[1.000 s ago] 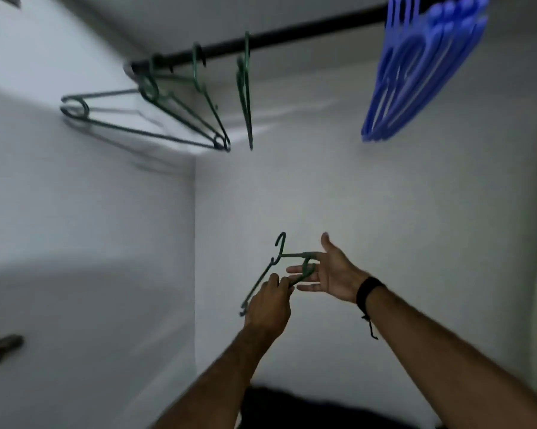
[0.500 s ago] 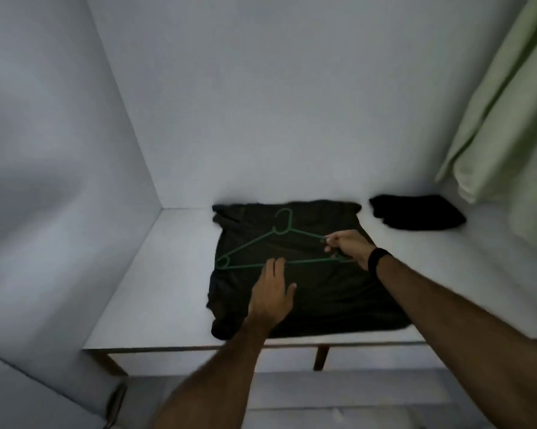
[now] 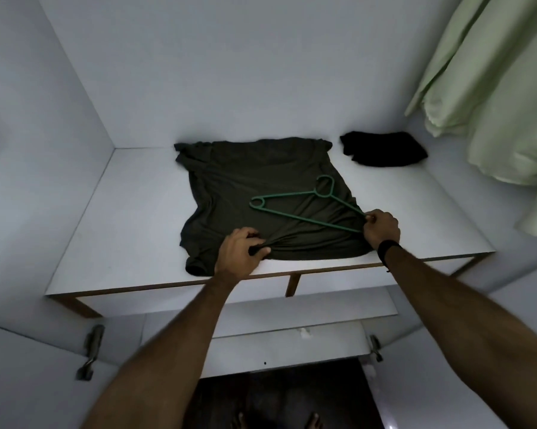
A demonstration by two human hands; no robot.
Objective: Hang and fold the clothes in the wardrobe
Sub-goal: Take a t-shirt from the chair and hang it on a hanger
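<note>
Left hand (image 3: 240,255) bunching dark shirt (image 3: 261,193), right hand (image 3: 381,226) apparently pinching hanger (image 3: 304,205)

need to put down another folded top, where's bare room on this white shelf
Bare white shelf lies left of the dark olive t-shirt, up to the side wall. A smaller patch sits front-right, below the black folded cloth. The middle is crowded: shirt, green plastic hanger, both hands.

White wardrobe shelf (image 3: 130,230), dark olive shirt (image 3: 245,181) spread flat, black folded garment (image 3: 384,150) beside it
</note>
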